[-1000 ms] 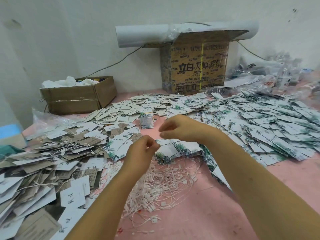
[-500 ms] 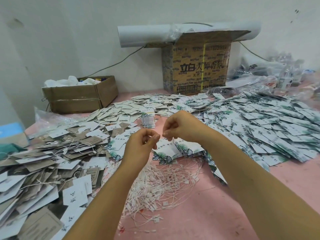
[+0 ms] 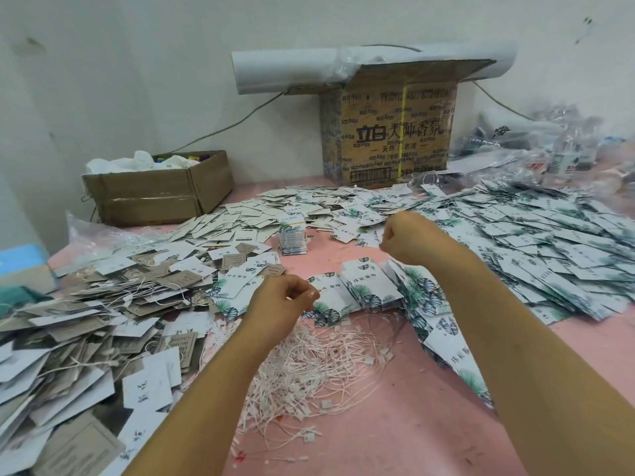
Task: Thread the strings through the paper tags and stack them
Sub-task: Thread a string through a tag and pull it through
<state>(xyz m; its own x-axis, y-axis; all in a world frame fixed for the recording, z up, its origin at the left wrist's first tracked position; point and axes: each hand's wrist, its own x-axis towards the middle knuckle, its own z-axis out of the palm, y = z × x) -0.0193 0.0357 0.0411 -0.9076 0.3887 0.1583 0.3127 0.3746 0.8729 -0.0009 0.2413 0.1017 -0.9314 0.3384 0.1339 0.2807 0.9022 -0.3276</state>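
Both hands raised over the pink worktop [image 3: 412, 434].

Left hand [image 3: 280, 304]: fingers curled, thumb and forefinger pinching a small white bit, seemingly the end of a string [image 3: 289, 298].

Right hand [image 3: 409, 240]: fingers curled tight, tips pressed together. What they pinch is too thin to see, likely the same string's far end.

Loose strings [image 3: 319, 365] lie tangled below the hands. Leaf-print tags [image 3: 364, 290] are fanned just beyond, between the hands. Threaded tags [image 3: 103, 304] are heaped at left.

Judgement: the string is limp, near weightless and snags its neighbours, so take it by the tip. The tags are light, stiff card, slick when stacked, so pinch an edge beside the hole.
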